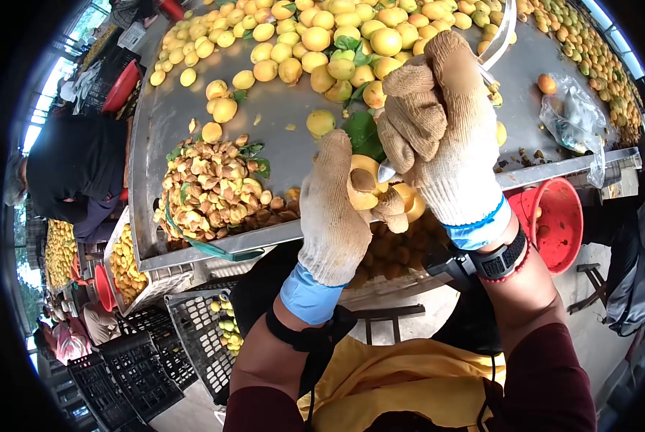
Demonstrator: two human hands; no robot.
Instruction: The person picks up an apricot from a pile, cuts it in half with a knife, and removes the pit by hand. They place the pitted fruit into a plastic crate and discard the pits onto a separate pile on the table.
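Observation:
My left hand [337,216], in a soiled knit glove over a blue inner glove, is closed around a split apricot [368,164]. The brown pit [363,180] shows in one half, and another cut piece [411,201] lies by the fingertips. My right hand [441,129], gloved the same way, is closed on a small knife. Its metal blade tip [386,171] pokes out right beside the apricot, while most of the tool is hidden in the fist. A curved white strip [504,36] shows behind the right knuckles.
Whole apricots [315,39] cover the back of the metal table [272,108]. A heap of pits [207,191] lies at left. A plastic bag [574,115] sits at right, above a red bucket [553,223]. Black crates [200,335] stand below, and another person [70,165] bends at left.

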